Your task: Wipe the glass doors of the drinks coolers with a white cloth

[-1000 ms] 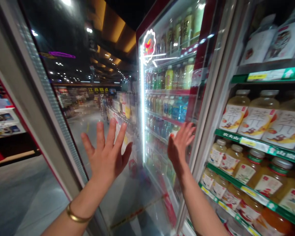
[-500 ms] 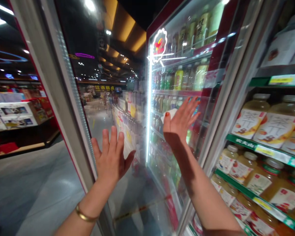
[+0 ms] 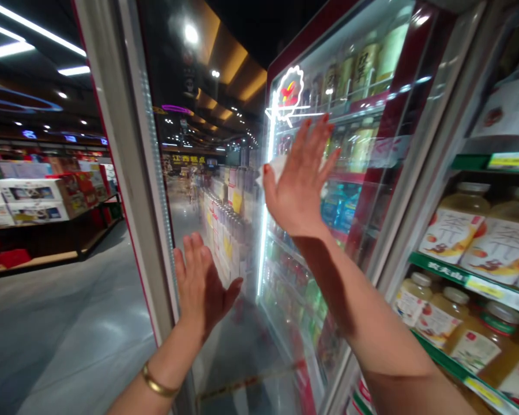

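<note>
My right hand (image 3: 300, 187) lies flat with fingers spread over a white cloth (image 3: 278, 166) and holds it against the glass door (image 3: 237, 340) of a drinks fridge. Most of the cloth is hidden behind the palm; a crumpled edge shows by the thumb. Lower down, my left hand (image 3: 201, 285) rests its palm on the same glass near the door's metal frame (image 3: 125, 155), with the thumb apart and nothing in it. A gold bangle (image 3: 159, 380) circles the left wrist.
To the right, fridge shelves (image 3: 436, 268) hold rows of bottled drinks (image 3: 452, 219). Through the glass stands another lit drinks fridge (image 3: 372, 104) with a glowing sign (image 3: 289, 92). At left, boxed goods (image 3: 30, 199) sit on a low display above the grey floor (image 3: 69, 323).
My right hand has slid up and left across the glass with the cloth. The left hand sits slightly lower and to the right in view, as the view itself has shifted.
</note>
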`<action>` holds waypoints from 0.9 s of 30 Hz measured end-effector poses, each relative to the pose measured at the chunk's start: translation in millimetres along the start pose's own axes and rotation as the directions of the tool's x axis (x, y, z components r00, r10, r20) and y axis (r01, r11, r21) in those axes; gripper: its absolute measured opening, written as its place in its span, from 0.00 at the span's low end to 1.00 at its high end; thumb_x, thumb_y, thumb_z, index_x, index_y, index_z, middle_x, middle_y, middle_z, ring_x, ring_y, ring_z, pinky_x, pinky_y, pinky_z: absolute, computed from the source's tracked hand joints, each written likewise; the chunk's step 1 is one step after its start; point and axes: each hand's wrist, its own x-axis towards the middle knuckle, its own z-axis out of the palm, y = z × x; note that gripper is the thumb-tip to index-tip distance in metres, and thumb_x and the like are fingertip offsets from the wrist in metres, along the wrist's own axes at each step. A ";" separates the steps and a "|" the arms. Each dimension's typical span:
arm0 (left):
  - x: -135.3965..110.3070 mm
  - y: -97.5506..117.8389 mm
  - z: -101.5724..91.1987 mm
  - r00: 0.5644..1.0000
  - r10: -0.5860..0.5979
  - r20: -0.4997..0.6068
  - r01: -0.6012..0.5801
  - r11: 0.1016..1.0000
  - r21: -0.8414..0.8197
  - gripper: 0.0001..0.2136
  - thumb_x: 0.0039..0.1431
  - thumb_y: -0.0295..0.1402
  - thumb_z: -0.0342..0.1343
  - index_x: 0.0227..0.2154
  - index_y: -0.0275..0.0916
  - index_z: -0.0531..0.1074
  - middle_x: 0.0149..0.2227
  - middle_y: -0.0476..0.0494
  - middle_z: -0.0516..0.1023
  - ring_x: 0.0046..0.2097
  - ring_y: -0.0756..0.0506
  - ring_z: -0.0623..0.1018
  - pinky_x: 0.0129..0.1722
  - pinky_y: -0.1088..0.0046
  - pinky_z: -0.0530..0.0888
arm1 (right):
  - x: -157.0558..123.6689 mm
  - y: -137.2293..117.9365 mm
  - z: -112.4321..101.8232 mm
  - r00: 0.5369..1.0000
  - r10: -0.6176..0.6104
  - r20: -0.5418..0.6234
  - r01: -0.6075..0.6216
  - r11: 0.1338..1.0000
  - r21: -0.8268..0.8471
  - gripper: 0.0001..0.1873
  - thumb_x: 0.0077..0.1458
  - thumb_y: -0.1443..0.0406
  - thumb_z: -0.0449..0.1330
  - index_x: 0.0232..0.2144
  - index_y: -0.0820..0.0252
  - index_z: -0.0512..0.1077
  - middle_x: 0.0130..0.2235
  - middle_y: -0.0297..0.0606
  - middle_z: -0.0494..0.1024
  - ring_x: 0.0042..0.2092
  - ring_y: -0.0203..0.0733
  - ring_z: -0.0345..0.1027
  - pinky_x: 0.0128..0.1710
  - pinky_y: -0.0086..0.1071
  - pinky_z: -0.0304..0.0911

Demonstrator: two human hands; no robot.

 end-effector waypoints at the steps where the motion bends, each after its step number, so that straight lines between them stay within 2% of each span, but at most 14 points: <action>1: -1.2 -0.7 0.7 1.000 -0.006 -0.005 0.006 1.000 -0.015 0.47 0.74 0.48 0.50 0.81 0.34 0.27 0.83 0.29 0.29 0.83 0.33 0.34 0.80 0.37 0.39 | -1.2 -17.8 1.5 0.995 -0.102 0.016 0.102 0.995 0.002 0.46 0.76 0.50 0.47 0.80 0.75 0.39 0.82 0.65 0.38 0.83 0.65 0.26 0.79 0.72 0.25; 3: -4.5 -2.0 2.3 1.000 -0.026 -0.018 0.025 0.999 -0.044 0.46 0.75 0.47 0.49 0.80 0.37 0.25 0.83 0.31 0.24 0.83 0.33 0.30 0.80 0.35 0.37 | -16.8 -42.3 5.8 0.929 -0.364 0.068 0.362 0.932 0.033 0.43 0.75 0.50 0.50 0.80 0.65 0.44 0.83 0.53 0.46 0.84 0.57 0.30 0.81 0.66 0.25; 5: -7.8 -2.8 5.2 0.998 -0.052 -0.032 0.049 0.996 -0.071 0.46 0.75 0.49 0.49 0.80 0.41 0.24 0.82 0.32 0.22 0.83 0.31 0.29 0.78 0.31 0.35 | -31.2 -41.0 9.1 0.844 -0.525 0.108 0.519 0.851 0.076 0.41 0.75 0.50 0.52 0.80 0.58 0.46 0.82 0.45 0.50 0.84 0.51 0.33 0.81 0.62 0.26; 6: -9.1 -3.0 7.1 0.997 -0.064 -0.036 0.061 0.995 -0.084 0.47 0.74 0.51 0.50 0.80 0.42 0.24 0.82 0.32 0.22 0.82 0.30 0.29 0.78 0.29 0.34 | -31.5 -32.0 9.4 0.843 -0.525 0.114 0.519 0.851 0.086 0.41 0.75 0.50 0.52 0.80 0.58 0.46 0.82 0.45 0.50 0.84 0.52 0.33 0.81 0.63 0.26; 9: -10.0 -3.1 13.1 0.996 -0.073 -0.052 0.067 0.991 -0.114 0.50 0.72 0.56 0.51 0.81 0.43 0.25 0.82 0.30 0.23 0.82 0.28 0.29 0.77 0.30 0.30 | 0.0 -5.2 5.8 0.967 -0.250 0.051 0.246 0.966 0.074 0.45 0.76 0.47 0.47 0.80 0.68 0.39 0.83 0.57 0.41 0.84 0.62 0.25 0.77 0.72 0.25; 11: -9.2 -3.6 15.3 0.995 -0.072 -0.071 0.063 0.991 -0.115 0.47 0.74 0.55 0.48 0.81 0.42 0.26 0.83 0.31 0.23 0.82 0.29 0.28 0.78 0.33 0.30 | 28.0 -14.4 4.3 0.996 -0.094 -0.008 0.094 0.993 0.073 0.46 0.77 0.47 0.42 0.79 0.75 0.36 0.82 0.63 0.37 0.83 0.65 0.22 0.76 0.74 0.23; 13: -9.0 -5.4 15.8 0.994 -0.069 -0.085 0.060 0.993 -0.103 0.44 0.76 0.53 0.43 0.81 0.41 0.26 0.83 0.33 0.22 0.82 0.31 0.28 0.79 0.35 0.30 | 36.4 -46.8 6.8 0.989 -0.143 -0.028 0.145 0.988 0.058 0.44 0.77 0.49 0.41 0.79 0.78 0.39 0.82 0.62 0.40 0.83 0.64 0.26 0.76 0.71 0.21; 16: -10.6 -10.8 16.1 0.992 -0.050 -0.113 0.040 0.995 -0.094 0.43 0.76 0.51 0.42 0.81 0.40 0.25 0.83 0.36 0.20 0.82 0.35 0.26 0.79 0.40 0.29 | 0.2 -89.4 17.4 0.889 -0.457 0.022 0.456 0.889 0.032 0.40 0.75 0.52 0.46 0.79 0.68 0.47 0.82 0.47 0.48 0.83 0.54 0.33 0.79 0.63 0.21; 18: -11.5 -14.7 17.0 0.990 -0.041 -0.134 0.027 0.994 -0.107 0.44 0.75 0.51 0.44 0.81 0.40 0.27 0.83 0.35 0.21 0.82 0.35 0.26 0.80 0.43 0.28 | -38.1 -79.3 24.1 0.798 -0.599 0.071 0.595 0.801 0.070 0.37 0.75 0.53 0.48 0.79 0.56 0.50 0.81 0.36 0.53 0.83 0.48 0.36 0.81 0.61 0.24; 19: -11.2 -16.0 17.5 0.990 -0.041 -0.133 0.026 0.993 -0.115 0.44 0.75 0.51 0.46 0.81 0.40 0.28 0.83 0.35 0.23 0.83 0.34 0.27 0.80 0.43 0.29 | -54.1 -59.6 25.6 0.785 -0.609 0.111 0.601 0.793 0.101 0.36 0.75 0.51 0.50 0.80 0.49 0.51 0.81 0.33 0.55 0.83 0.47 0.38 0.81 0.61 0.27; 21: -8.3 -16.2 17.6 0.993 -0.027 -0.118 0.014 0.993 -0.114 0.43 0.75 0.49 0.49 0.82 0.42 0.33 0.83 0.36 0.27 0.83 0.32 0.30 0.80 0.41 0.31 | -70.3 0.0 23.9 0.864 -0.487 0.130 0.478 0.873 0.099 0.36 0.74 0.50 0.52 0.79 0.46 0.55 0.80 0.39 0.58 0.83 0.57 0.41 0.79 0.72 0.32; 23: -2.1 -12.7 16.3 0.996 0.025 -0.081 -0.031 0.997 -0.070 0.41 0.74 0.46 0.53 0.82 0.46 0.40 0.84 0.37 0.35 0.83 0.31 0.35 0.81 0.39 0.35 | -64.3 62.6 18.6 0.992 -0.122 0.020 0.121 0.992 0.020 0.39 0.75 0.51 0.50 0.80 0.55 0.51 0.79 0.51 0.59 0.82 0.64 0.40 0.77 0.78 0.39; 25: 6.1 -5.9 14.1 0.999 0.047 -0.017 -0.047 0.999 -0.004 0.41 0.72 0.42 0.58 0.81 0.50 0.46 0.83 0.38 0.46 0.83 0.31 0.39 0.81 0.38 0.37 | -50.1 99.5 15.0 0.977 0.189 -0.098 -0.190 0.982 -0.002 0.40 0.77 0.53 0.42 0.82 0.63 0.40 0.81 0.59 0.51 0.83 0.65 0.35 0.76 0.78 0.40; 27: 13.0 2.3 12.3 0.999 0.011 0.037 -0.013 0.999 0.045 0.41 0.70 0.39 0.61 0.81 0.52 0.48 0.81 0.39 0.54 0.83 0.32 0.41 0.81 0.37 0.35 | -49.2 98.7 16.9 0.940 0.300 -0.161 -0.304 0.953 -0.001 0.40 0.77 0.55 0.37 0.81 0.69 0.32 0.82 0.64 0.43 0.83 0.67 0.31 0.76 0.78 0.39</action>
